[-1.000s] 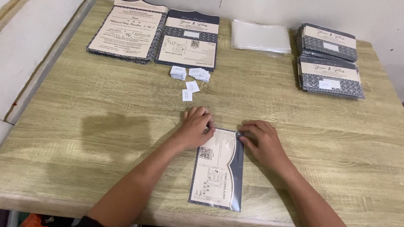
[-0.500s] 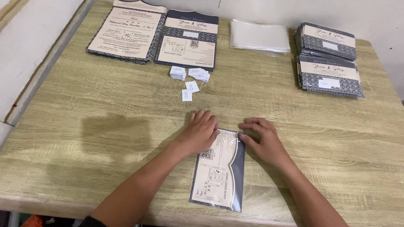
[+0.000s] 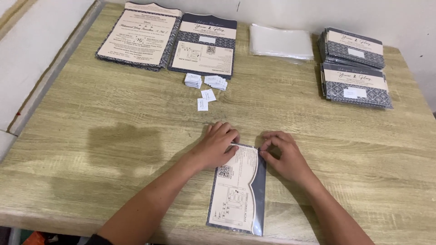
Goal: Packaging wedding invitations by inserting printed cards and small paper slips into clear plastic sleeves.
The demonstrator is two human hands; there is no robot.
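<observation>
Your left hand [image 3: 217, 144] and right hand [image 3: 281, 152] pinched the sleeved card's [image 3: 238, 190] top end near the surface's [image 3: 113, 145] front edge; fingertips hid the sleeve's opening.

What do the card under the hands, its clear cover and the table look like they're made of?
The invitation card looks like matte printed cardstock, cream with a dark blue patterned border. Its clear sleeve seems to be thin glossy plastic film: it catches glare along the edge. The table shows pale wood grain, possibly a laminate, with a soft sheen.
</observation>
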